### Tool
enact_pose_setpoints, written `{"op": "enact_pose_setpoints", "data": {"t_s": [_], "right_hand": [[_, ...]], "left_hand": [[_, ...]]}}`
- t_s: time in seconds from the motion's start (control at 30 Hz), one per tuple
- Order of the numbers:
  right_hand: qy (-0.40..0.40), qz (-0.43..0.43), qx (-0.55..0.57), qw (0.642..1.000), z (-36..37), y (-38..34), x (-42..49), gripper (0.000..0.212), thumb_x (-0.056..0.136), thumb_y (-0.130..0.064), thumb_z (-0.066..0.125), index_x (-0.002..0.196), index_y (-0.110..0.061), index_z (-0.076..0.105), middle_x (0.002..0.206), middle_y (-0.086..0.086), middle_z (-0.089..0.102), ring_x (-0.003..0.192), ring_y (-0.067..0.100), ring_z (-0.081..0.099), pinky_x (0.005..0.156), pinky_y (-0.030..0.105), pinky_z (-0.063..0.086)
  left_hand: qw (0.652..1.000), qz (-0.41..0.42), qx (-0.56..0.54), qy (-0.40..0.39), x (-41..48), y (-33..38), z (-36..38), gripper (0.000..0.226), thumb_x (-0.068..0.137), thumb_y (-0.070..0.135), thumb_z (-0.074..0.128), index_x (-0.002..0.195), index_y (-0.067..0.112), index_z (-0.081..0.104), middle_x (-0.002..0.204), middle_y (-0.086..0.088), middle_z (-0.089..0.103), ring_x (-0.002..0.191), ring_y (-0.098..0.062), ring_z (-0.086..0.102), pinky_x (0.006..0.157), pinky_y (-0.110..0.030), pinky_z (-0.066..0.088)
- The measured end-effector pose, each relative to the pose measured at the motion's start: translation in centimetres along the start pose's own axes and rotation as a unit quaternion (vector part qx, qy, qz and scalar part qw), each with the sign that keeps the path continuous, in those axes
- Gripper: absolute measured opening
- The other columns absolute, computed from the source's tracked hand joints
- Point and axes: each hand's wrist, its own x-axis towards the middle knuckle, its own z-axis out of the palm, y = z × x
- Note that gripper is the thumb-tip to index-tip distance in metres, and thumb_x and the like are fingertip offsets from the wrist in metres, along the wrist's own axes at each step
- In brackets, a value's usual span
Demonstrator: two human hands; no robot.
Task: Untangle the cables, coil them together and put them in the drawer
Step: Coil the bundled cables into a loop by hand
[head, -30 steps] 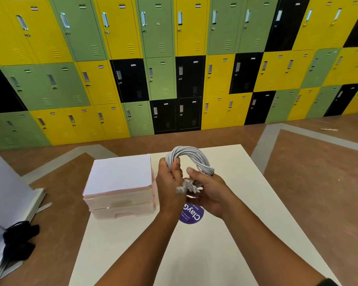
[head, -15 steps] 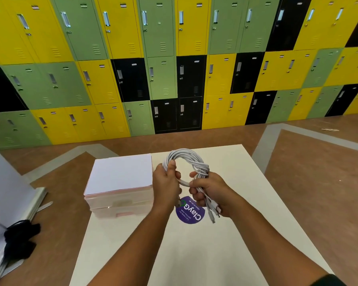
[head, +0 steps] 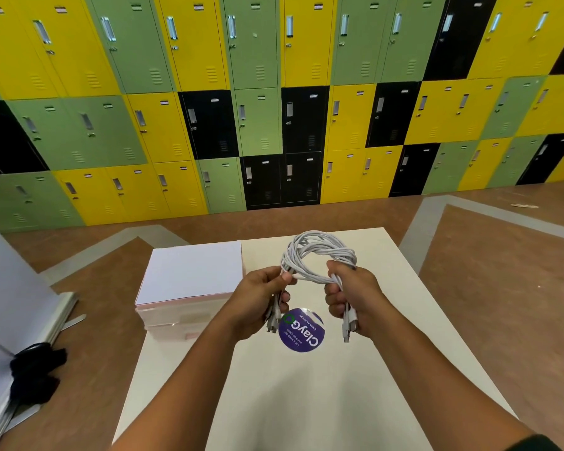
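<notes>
Two bare forearms reach over a white worktop (head: 306,402). A round purple sticker (head: 302,330) near the worktop's middle reads "ClayGo" and, in smaller print, "Clean as you go". Above it, the left hand (head: 258,304) and right hand (head: 355,301) each curl tightly round one side of a coil of white cables (head: 319,252) held in the air, with plug ends dangling below both fists. Half a second earlier the hands were close together; now they are spread apart and the loop is wider. A pale drawer unit (head: 189,288) sits at the far left corner. Yellow, green and black lockers (head: 274,92) fill the far wall.
</notes>
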Motion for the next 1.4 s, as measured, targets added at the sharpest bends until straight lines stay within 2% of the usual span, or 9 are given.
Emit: {"op": "enact_pose_setpoints", "data": {"t_s": [0.23,0.47,0.6,0.77,1.03,1.13,1.2,1.3,1.4], "right_hand": [[0.022,-0.065,-0.066,0.995,0.0,0.1,0.0,0.018,0.096,-0.029,0.056,0.086,-0.015,0.053,0.056,0.005,0.048,0.044,0.014,0.034,0.044,0.022,0.030],[0.060,-0.127,-0.121,0.983,-0.2,0.4,0.1,0.016,0.100,-0.028,0.055,0.097,-0.013,0.059,0.066,0.010,0.050,0.049,0.015,0.038,0.045,0.025,0.034],[0.099,-0.166,-0.161,0.968,-0.4,1.2,0.8,0.014,0.100,-0.031,0.054,0.095,-0.018,0.058,0.062,0.004,0.052,0.048,0.013,0.042,0.045,0.026,0.036],[0.165,-0.231,-0.238,0.929,0.3,2.3,1.3,0.016,0.099,-0.037,0.053,0.102,-0.022,0.055,0.086,-0.001,0.064,0.072,0.016,0.061,0.063,0.033,0.050],[0.215,-0.268,-0.264,0.901,1.2,3.0,0.6,0.012,0.101,-0.031,0.052,0.103,-0.019,0.050,0.085,-0.005,0.057,0.069,0.007,0.056,0.053,0.020,0.039],[0.204,-0.254,-0.245,0.913,1.2,3.1,0.6,0.012,0.101,-0.032,0.053,0.104,-0.021,0.050,0.089,-0.003,0.060,0.074,0.010,0.058,0.055,0.023,0.042],[0.194,-0.248,-0.241,0.918,1.0,2.9,0.7,0.013,0.101,-0.033,0.053,0.105,-0.021,0.051,0.089,-0.004,0.061,0.076,0.011,0.060,0.057,0.025,0.044],[0.181,-0.250,-0.247,0.918,1.3,2.9,0.5,0.014,0.100,-0.034,0.053,0.105,-0.021,0.052,0.086,-0.006,0.061,0.074,0.012,0.061,0.057,0.025,0.045],[0.163,-0.254,-0.250,0.920,1.8,3.4,0.6,0.015,0.100,-0.036,0.052,0.102,-0.021,0.054,0.085,-0.003,0.063,0.073,0.013,0.062,0.060,0.030,0.049]], "left_hand": [[0.964,0.025,0.251,0.084,0.1,1.4,-0.1,0.025,0.097,0.030,0.062,0.093,0.007,0.072,0.058,-0.005,0.056,0.053,-0.017,0.050,0.046,-0.023,0.043],[0.991,-0.115,0.060,0.017,-0.5,2.4,-0.1,0.027,0.099,0.017,0.059,0.101,-0.009,0.068,0.070,-0.010,0.059,0.063,-0.020,0.058,0.063,-0.032,0.054],[0.982,-0.178,0.056,-0.022,-1.0,3.5,-0.3,0.028,0.104,0.020,0.048,0.089,0.001,0.061,0.069,-0.009,0.058,0.061,-0.021,0.059,0.062,-0.034,0.054],[0.957,-0.225,-0.185,0.014,-0.6,3.2,0.5,0.038,0.105,0.023,0.042,0.077,0.006,0.061,0.065,-0.007,0.059,0.057,-0.020,0.061,0.060,-0.033,0.056],[0.951,-0.177,-0.253,0.007,-0.3,2.6,2.2,0.037,0.106,0.019,0.036,0.120,0.000,0.064,0.116,-0.018,0.071,0.104,-0.031,0.070,0.101,-0.049,0.048],[0.955,-0.190,-0.226,-0.006,-0.6,2.4,1.9,0.030,0.102,0.025,0.050,0.118,0.010,0.072,0.108,-0.008,0.071,0.078,-0.018,0.067,0.072,-0.033,0.054],[0.963,-0.191,-0.191,0.002,-0.5,2.2,1.6,0.025,0.097,0.025,0.060,0.112,0.013,0.076,0.095,-0.005,0.059,0.059,-0.009,0.049,0.051,-0.022,0.041],[0.948,-0.179,-0.262,0.015,-0.1,1.8,1.6,0.019,0.092,0.016,0.063,0.101,0.004,0.076,0.076,-0.003,0.050,0.051,-0.005,0.039,0.043,-0.013,0.036],[0.927,-0.166,-0.332,0.054,0.1,1.8,2.1,0.015,0.089,0.012,0.068,0.092,-0.002,0.074,0.075,-0.008,0.067,0.053,-0.009,0.063,0.050,-0.017,0.056]]}}
